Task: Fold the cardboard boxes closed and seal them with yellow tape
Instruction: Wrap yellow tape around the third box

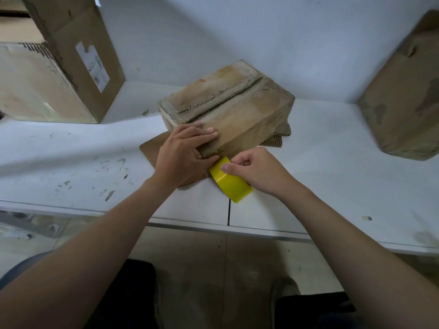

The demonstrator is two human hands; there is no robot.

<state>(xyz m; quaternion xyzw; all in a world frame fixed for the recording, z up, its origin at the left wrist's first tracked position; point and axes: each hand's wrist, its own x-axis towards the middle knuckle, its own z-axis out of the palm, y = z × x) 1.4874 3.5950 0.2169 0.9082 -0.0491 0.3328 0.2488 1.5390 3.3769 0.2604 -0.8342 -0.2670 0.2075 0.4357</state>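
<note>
Your right hand (251, 170) has its fingers curled round the yellow tape roll (231, 184), which sits against the cardboard box (237, 108) at its near corner. Your left hand (183, 153) presses flat, fingers straight, on that folded box mid-table (71, 150).

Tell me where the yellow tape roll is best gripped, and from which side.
Grip the yellow tape roll across its outer band, coming from the right and above, as the right hand does. The roll stands on edge at the near corner of the box, band upward, and the left hand pressing that corner blocks the left side.
</note>
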